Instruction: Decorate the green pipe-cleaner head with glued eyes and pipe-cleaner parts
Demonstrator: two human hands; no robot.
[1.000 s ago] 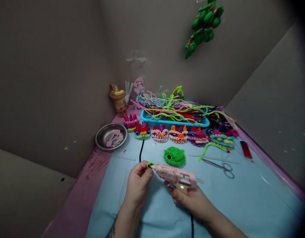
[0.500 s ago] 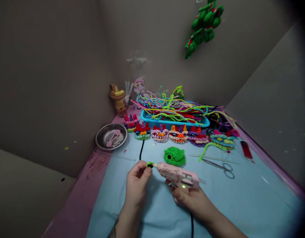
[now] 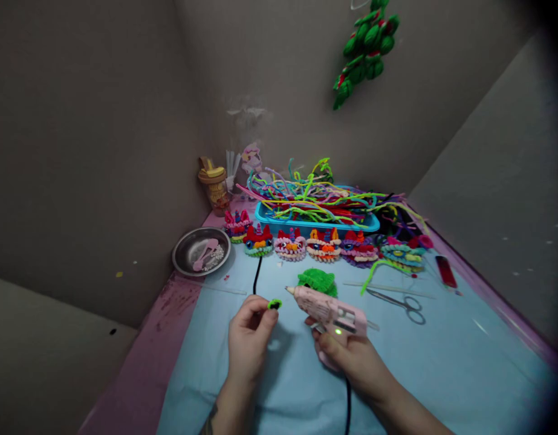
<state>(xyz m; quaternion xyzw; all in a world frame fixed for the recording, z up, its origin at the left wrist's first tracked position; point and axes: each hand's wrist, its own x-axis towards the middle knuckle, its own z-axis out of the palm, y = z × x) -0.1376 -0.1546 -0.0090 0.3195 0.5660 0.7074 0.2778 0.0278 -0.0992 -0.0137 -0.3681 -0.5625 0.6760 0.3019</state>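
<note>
Between the thumb and fingers of my left hand (image 3: 250, 331) is a small piece with a bright green rim and black middle (image 3: 274, 305). My right hand (image 3: 349, 359) grips a pink glue gun (image 3: 330, 311) by its handle, a green light glowing on its side. The nozzle points left, a short gap away from the green-and-black piece. Just behind the gun's barrel lies a fuzzy green pipe-cleaner head (image 3: 318, 281), partly hidden by it.
A row of colourful pipe-cleaner heads (image 3: 324, 246) stands before a blue tray (image 3: 317, 225) heaped with pipe cleaners. A metal bowl (image 3: 179, 266) with beads and a pink scoop is at left. Scissors (image 3: 399, 303) and a red-and-black object (image 3: 446, 272) lie at right. Green ornaments (image 3: 369, 51) hang above.
The glue gun's nozzle has moved off the small green-and-black piece, up and to the right. The barrel now covers more of the green head. My left hand still pinches the piece.
</note>
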